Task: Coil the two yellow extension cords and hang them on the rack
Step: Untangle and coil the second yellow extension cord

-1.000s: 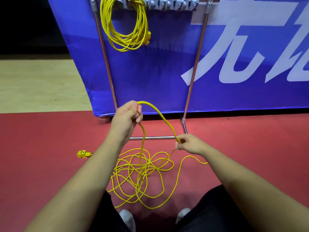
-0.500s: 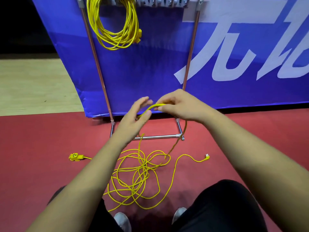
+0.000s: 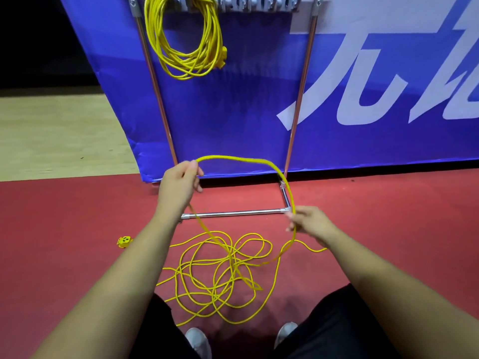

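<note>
Gripping a raised arc of the loose cord (image 3: 246, 159), the left hand (image 3: 178, 185) and right hand (image 3: 311, 224) hold it over its tangle on open red floor (image 3: 77, 216), just short of the rack (image 3: 300, 94) where the coiled cord (image 3: 185, 69) hangs.

Large white characters (image 3: 321, 73) on the blue banner (image 3: 233, 112) — cropped, none can be read.

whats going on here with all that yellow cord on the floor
A person is coiling a loose yellow extension cord. The left hand grips one part and the right hand pinches it further along, with an arc of cord raised between them. Most of it lies tangled on the red floor. A second, coiled yellow cord already hangs on the metal rack.
</note>
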Demonstrator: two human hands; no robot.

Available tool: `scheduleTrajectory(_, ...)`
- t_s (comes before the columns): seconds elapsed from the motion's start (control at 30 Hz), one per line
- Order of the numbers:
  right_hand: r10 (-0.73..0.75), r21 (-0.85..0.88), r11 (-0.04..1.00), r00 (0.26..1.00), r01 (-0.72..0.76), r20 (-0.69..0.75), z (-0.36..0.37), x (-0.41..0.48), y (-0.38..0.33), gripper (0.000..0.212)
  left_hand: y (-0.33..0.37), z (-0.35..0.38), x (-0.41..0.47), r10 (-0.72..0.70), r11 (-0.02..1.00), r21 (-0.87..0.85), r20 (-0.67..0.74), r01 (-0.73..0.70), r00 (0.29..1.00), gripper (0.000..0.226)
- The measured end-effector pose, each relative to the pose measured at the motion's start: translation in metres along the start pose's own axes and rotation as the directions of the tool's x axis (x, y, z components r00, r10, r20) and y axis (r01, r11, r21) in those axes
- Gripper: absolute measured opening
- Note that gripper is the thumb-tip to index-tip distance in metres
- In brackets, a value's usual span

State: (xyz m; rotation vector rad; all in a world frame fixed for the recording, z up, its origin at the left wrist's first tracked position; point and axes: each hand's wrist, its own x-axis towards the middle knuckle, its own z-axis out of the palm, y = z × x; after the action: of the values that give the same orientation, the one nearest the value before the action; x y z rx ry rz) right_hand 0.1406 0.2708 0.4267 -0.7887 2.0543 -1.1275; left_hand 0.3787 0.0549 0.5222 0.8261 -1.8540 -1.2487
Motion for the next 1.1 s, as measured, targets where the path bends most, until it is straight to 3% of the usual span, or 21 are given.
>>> scheduleTrajectory(0.07,-0.136,0.091,0.983,0.965,0.159,-0.224,-0.011,-0.001,-0.053,0.022,-0.022,-0.006,0.001,-0.096,0.914,0.393,-0.034,0.102,0.995,0.018)
scheduleTrajectory(0.13,-0.365,-0.056,0.930,0.889,0.365,-0.277,-0.024,-0.014,-0.119,0.025,-0.031,-0.001,-0.005,-0.037,0.859,0.511,-0.003,0.033,0.999,0.051)
scheduleTrajectory(0.2,-0.535,-0.193,0.834,0.843,0.517,-0.058,-0.022,-0.037,-0.171,0.026,-0.015,0.010,-0.015,0.113,0.925,0.355,0.080,-0.134,0.990,0.062)
scheduleTrajectory(0.27,-0.560,-0.264,0.756,0.801,0.598,0.211,-0.007,-0.057,-0.198,0.022,0.014,0.025,-0.026,0.141,0.986,0.053,0.256,-0.159,0.956,0.050)
scheduleTrajectory(0.3,-0.555,-0.250,0.746,0.784,0.617,0.277,0.001,-0.062,-0.202,0.019,0.022,0.031,-0.029,0.124,0.992,-0.035,0.364,-0.119,0.923,0.040)
scheduleTrajectory(0.37,-0.550,-0.217,0.767,0.792,0.604,0.265,0.009,-0.062,-0.198,0.015,0.028,0.038,-0.031,0.113,0.994,-0.046,0.484,-0.104,0.868,0.021)
scheduleTrajectory(0.47,-0.462,-0.255,0.826,0.863,0.503,0.204,0.007,-0.044,-0.155,0.018,0.024,0.032,-0.031,0.106,0.970,-0.243,0.403,-0.006,0.909,0.023)
scheduleTrajectory(0.57,-0.259,-0.358,0.871,0.934,0.337,0.247,0.013,-0.018,-0.072,0.018,0.033,0.019,-0.027,0.139,0.807,-0.585,0.321,0.081,0.937,0.028)
scheduleTrajectory(0.67,-0.019,-0.390,0.908,0.943,0.155,0.331,0.023,-0.009,-0.005,0.015,0.037,0.009,-0.019,0.156,0.747,-0.662,0.254,0.054,0.955,0.032)
scheduleTrajectory(0.77,0.067,-0.310,0.950,0.945,0.038,0.320,0.025,-0.008,0.014,0.018,0.021,0.001,-0.012,0.065,0.868,-0.496,0.156,0.021,0.986,0.033)
scheduleTrajectory(0.83,0.015,-0.060,0.998,0.982,-0.004,0.186,0.022,-0.004,-0.003,0.021,0.002,-0.006,-0.003,-0.017,0.983,-0.182,0.048,0.025,0.999,0.029)
scheduleTrajectory(0.9,-0.094,0.118,0.988,0.995,0.098,-0.041,0.010,0.000,-0.046,0.020,-0.016,-0.011,0.002,-0.115,0.961,0.243,-0.084,0.132,0.990,0.012)
scheduleTrajectory(0.97,-0.296,0.073,0.946,0.933,0.317,-0.206,-0.005,-0.009,-0.108,0.017,-0.024,-0.009,0.001,-0.072,0.882,0.455,-0.132,0.125,0.989,0.048)
scheduleTrajectory(1.03,-0.509,-0.107,0.860,0.854,0.500,-0.105,-0.015,-0.030,-0.167,0.014,-0.008,0.002,-0.007,0.116,0.936,0.342,-0.066,-0.087,0.991,0.059)
scheduleTrajectory(1.1,-0.582,-0.241,0.760,0.798,0.603,0.158,-0.010,-0.052,-0.203,0.013,0.021,0.017,-0.016,0.232,0.970,0.047,0.093,-0.237,0.968,0.054)
